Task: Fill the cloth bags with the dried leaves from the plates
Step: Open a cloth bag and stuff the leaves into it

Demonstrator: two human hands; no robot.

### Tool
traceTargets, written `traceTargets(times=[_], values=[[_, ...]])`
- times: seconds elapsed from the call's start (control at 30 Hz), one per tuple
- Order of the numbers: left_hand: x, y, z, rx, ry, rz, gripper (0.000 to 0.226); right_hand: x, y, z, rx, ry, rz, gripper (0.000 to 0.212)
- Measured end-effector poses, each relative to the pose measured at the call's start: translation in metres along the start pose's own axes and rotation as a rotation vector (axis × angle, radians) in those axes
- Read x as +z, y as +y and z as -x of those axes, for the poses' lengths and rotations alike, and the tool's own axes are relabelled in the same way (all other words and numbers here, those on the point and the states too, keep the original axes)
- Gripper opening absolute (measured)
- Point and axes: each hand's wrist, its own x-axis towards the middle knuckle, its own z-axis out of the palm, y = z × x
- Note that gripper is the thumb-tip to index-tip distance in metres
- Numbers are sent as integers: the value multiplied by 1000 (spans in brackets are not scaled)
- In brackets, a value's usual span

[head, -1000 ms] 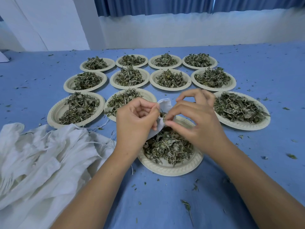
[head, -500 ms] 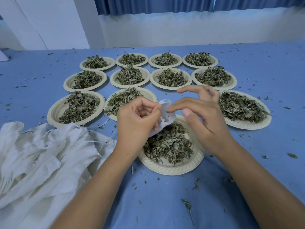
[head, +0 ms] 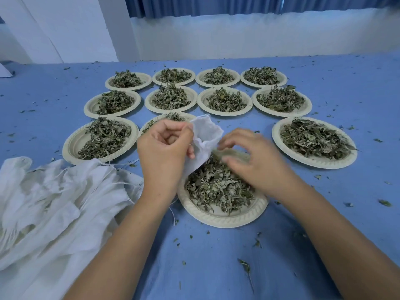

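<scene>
Two hands above the nearest plate (head: 216, 218): left hand (head: 164, 152) pinches a cloth bag (head: 205, 135), right hand (head: 255, 161) spreads loose fingers over dried leaves (head: 216, 187).

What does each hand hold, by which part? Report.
The left hand pinches the small cloth bag by its upper left edge. The right hand is blurred over the leaves on the near plate; whether it holds any cannot be told.

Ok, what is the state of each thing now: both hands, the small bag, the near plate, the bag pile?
small bag: raised, crumpled, above the near plate.
left hand: grips the small bag.
right hand: over the dried leaves, blurred, grasp unclear.
near plate: heaped with dried leaves.
bag pile: lying limp on the table.
</scene>
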Motion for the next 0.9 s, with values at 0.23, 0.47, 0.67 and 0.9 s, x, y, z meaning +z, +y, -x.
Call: traceTargets(times=[0.23,0.47,0.67,0.9], values=[[1,-1,1,-6,-9,-24,10,24,3,-2,-98,-278,66,32],[0,-2,0,24,0,-47,10,7,1,0,-30,-170,24,17],[0,-2,1,57,-6,-89,13,-17,2,1,107,40,-194,20],[0,-5,2,33,-88,-120,17,-21,-3,0,81,216,-675,21]])
